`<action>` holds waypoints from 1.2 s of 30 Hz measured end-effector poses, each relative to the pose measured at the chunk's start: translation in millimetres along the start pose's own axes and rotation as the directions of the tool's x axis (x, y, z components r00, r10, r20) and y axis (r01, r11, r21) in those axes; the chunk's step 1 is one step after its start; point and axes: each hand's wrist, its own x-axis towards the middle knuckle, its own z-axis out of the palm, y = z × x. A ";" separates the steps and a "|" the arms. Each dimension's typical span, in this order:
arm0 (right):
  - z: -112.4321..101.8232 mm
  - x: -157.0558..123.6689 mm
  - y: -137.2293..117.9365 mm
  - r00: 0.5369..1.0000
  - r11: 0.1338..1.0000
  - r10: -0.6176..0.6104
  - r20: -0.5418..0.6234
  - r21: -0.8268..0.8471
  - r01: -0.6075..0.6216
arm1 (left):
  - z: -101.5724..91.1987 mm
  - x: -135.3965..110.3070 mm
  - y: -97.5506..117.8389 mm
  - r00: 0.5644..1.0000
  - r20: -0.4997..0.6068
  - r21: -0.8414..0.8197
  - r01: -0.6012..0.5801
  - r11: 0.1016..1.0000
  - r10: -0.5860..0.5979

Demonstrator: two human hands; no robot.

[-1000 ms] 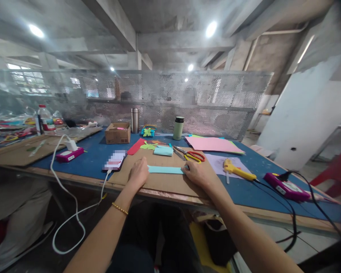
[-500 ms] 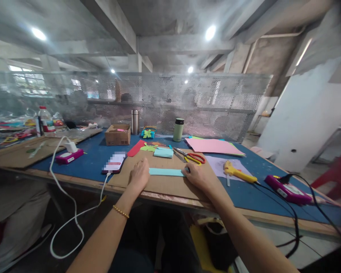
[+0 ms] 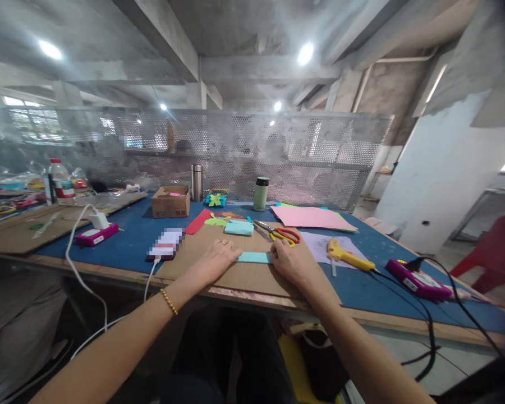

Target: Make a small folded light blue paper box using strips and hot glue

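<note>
Lying flat on the cardboard point(image 3: 248, 279), the light-blue paper strip point(image 3: 255, 257) is being held down, seemingly against slipping, by the outstretched left hand point(image 3: 219, 258) at nine o'clock and, at three o'clock, by the curled right hand point(image 3: 286, 262), whose pinch cannot be confirmed.

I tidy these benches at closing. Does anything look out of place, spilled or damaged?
Nothing looks spilled or visibly damaged, and the light blue strip looks straight. The white cable does look untidy: between the white plug and the phone it droops below the front edge of the table, where it might snag.
</note>
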 end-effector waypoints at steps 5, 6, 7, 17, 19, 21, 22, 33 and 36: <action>9.6 1.9 7.5 0.998 1.000 0.000 0.057 0.001 0.000 | -5.9 -4.0 15.0 0.998 0.066 0.011 -0.014 1.000 0.013; 10.0 2.0 8.2 0.998 1.000 0.004 0.069 -0.009 -0.004 | -6.3 -5.0 20.6 0.996 0.085 0.031 0.016 0.999 -0.019; 10.0 1.9 8.6 0.997 1.000 0.010 0.078 -0.019 -0.009 | -6.5 -5.8 26.5 0.992 0.106 0.052 0.057 0.997 -0.062; -18.2 -8.2 -8.0 0.999 0.986 0.011 0.040 -0.170 -0.004 | -13.2 -4.9 49.8 0.973 0.128 0.047 0.189 0.981 -0.193; -25.1 -10.1 -20.6 0.997 0.989 -0.070 0.037 -0.131 0.075 | -16.5 -5.6 49.0 0.971 0.146 0.040 0.185 0.982 -0.189; -29.1 -14.1 -37.0 0.974 0.977 -0.213 0.083 0.012 0.212 | -19.6 -6.2 48.9 0.967 0.168 0.042 0.185 0.982 -0.189; -29.8 -17.2 -45.6 0.948 0.953 -0.295 0.121 0.102 0.284 | -20.9 -6.3 49.0 0.966 0.178 0.042 0.184 0.982 -0.189; -38.5 -43.0 -56.1 0.898 0.915 -0.334 0.286 0.328 0.236 | -15.2 -8.2 45.9 0.968 0.162 0.056 0.184 0.981 -0.191; -41.4 -43.3 -51.9 0.911 0.926 -0.306 0.276 0.308 0.218 | -10.8 -7.9 44.5 0.970 0.137 0.044 0.197 0.979 -0.201</action>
